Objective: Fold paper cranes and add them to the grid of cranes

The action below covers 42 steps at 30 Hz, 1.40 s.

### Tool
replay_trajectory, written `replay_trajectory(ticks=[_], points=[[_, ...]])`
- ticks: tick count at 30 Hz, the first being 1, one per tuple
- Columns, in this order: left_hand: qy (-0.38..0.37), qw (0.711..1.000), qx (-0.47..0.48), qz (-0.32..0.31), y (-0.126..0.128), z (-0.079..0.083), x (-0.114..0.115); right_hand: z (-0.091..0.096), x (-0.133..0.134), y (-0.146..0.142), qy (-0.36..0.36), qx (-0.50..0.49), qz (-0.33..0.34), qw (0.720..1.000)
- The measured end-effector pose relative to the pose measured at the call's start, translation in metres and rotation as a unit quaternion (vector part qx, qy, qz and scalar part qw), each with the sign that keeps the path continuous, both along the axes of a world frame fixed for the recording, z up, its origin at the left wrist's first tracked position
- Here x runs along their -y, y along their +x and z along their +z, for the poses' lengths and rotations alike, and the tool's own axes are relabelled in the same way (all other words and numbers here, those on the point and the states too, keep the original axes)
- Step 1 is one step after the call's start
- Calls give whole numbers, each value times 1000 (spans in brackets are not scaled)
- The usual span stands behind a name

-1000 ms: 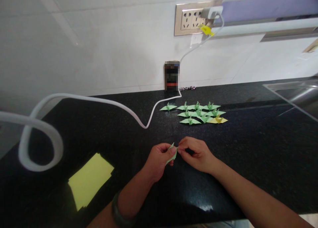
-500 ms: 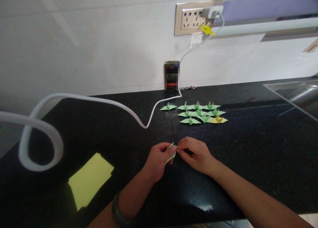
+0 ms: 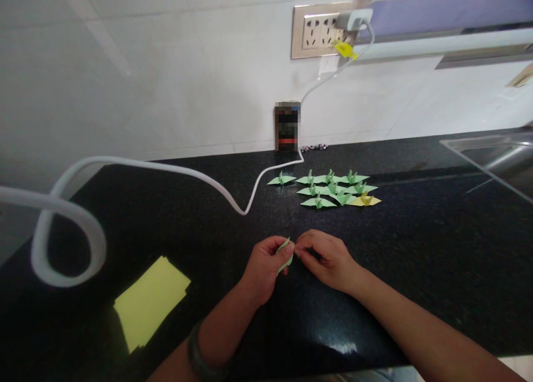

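Observation:
A small folded green paper piece (image 3: 285, 256) is pinched between both hands just above the black counter (image 3: 416, 249). My left hand (image 3: 265, 265) is closed round its lower part, thumb against the paper. My right hand (image 3: 325, 257) pinches its upper edge with fingers curled in. Beyond the hands lies a cluster of several finished green paper cranes (image 3: 328, 189) with one yellow crane (image 3: 365, 201) at its right end.
A stack of yellow paper squares (image 3: 150, 301) lies near left. A thick white cable (image 3: 125, 168) loops across the counter to a wall socket (image 3: 318, 31). A small dark device (image 3: 287, 126) stands against the wall. A metal sink edge (image 3: 491, 154) is far right.
The green paper has narrowed and shifted slightly left as both hands worked it; the hands stayed in about the same spot.

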<state>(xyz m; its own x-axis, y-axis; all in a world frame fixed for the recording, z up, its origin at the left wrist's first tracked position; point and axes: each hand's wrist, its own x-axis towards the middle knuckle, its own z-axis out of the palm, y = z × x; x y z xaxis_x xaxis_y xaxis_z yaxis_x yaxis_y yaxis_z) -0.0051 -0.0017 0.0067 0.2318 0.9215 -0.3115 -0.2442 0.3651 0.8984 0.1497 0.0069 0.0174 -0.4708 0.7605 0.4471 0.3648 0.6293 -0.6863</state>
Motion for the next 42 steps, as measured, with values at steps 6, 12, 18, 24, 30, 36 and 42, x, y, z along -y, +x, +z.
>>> replay_trajectory(ticks=[6,12,18,24,30,36,42], points=[[-14,1000,18,6,0,2,0,1,1,1,-13,4,11,1000],[-7,999,43,-6,0,4,1,3,1,1,-46,-30,-22,998],[-9,998,62,-13,0,7,1,-3,-2,-1,-186,-46,-65,979],[-24,996,82,-31,-4,9,-1,-6,-7,-4,-359,-145,-18,922],[17,995,76,-57,-5,5,0,-5,-5,-1,-390,-126,65,910],[12,999,20,-24,-5,7,-1,-4,-5,3,-406,-111,110,901],[2,999,-47,-12,-2,7,0,-7,-7,1,-446,-205,80,867]])
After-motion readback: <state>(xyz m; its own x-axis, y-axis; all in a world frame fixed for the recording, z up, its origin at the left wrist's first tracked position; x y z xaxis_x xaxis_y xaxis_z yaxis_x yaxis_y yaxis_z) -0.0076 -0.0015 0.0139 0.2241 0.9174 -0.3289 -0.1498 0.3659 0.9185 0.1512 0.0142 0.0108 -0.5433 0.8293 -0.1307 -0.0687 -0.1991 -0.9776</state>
